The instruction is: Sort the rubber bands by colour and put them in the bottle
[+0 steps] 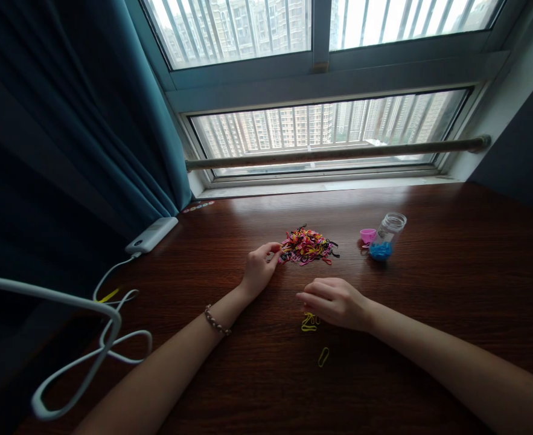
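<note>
A heap of small coloured rubber bands [309,244], mostly pink, orange, yellow and black, lies on the dark wood table. At its left edge is my left hand [261,266], thumb and forefinger pinched together on a rubber band at the fringe of the heap. My right hand [332,301] hovers just above a small group of yellow rubber bands [309,323], partly covering them. Its fingers are bent and held together; the thumb and anything between the fingertips are hidden. One yellow rubber band [323,357] lies apart, nearer to me.
A clear jar [392,226] with blue bands in its bottom stands tilted-looking at right, beside a small pink cup-like piece [367,235]. At left are a white power bank [152,234] and looped white cable [107,338]. A window [329,133] and curtain [112,109] border the table.
</note>
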`<act>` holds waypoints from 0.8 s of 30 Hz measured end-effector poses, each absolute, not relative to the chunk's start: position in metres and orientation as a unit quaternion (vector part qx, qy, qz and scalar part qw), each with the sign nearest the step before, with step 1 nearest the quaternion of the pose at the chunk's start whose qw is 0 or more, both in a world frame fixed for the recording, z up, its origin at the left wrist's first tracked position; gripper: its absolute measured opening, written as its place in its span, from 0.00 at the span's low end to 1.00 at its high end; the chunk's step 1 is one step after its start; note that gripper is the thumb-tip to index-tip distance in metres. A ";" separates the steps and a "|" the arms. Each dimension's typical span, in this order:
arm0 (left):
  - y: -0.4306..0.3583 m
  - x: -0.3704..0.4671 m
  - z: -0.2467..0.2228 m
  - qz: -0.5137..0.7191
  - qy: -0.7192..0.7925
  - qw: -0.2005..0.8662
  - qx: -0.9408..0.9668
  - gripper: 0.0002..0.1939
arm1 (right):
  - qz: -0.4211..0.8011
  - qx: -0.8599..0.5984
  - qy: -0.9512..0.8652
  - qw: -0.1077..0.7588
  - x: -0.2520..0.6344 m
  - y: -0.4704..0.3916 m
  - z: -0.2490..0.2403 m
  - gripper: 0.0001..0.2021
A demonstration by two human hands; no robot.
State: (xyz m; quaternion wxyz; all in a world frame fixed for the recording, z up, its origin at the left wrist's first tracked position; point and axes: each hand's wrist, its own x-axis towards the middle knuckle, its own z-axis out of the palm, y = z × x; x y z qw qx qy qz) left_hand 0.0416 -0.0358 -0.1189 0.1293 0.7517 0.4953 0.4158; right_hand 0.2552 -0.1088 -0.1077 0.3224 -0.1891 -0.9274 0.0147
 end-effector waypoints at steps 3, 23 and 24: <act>-0.043 0.045 -0.116 0.417 0.458 0.139 0.773 0.09 | 0.042 -0.295 -0.868 0.397 0.259 -0.100 -0.108 0.11; -0.053 0.052 -0.108 0.339 0.335 0.015 0.879 0.10 | 0.029 -0.565 -0.750 0.343 0.269 -0.061 -0.140 0.18; -0.048 0.049 -0.110 0.338 0.360 0.007 0.870 0.10 | 0.031 -0.562 -0.752 0.343 0.269 -0.062 -0.139 0.19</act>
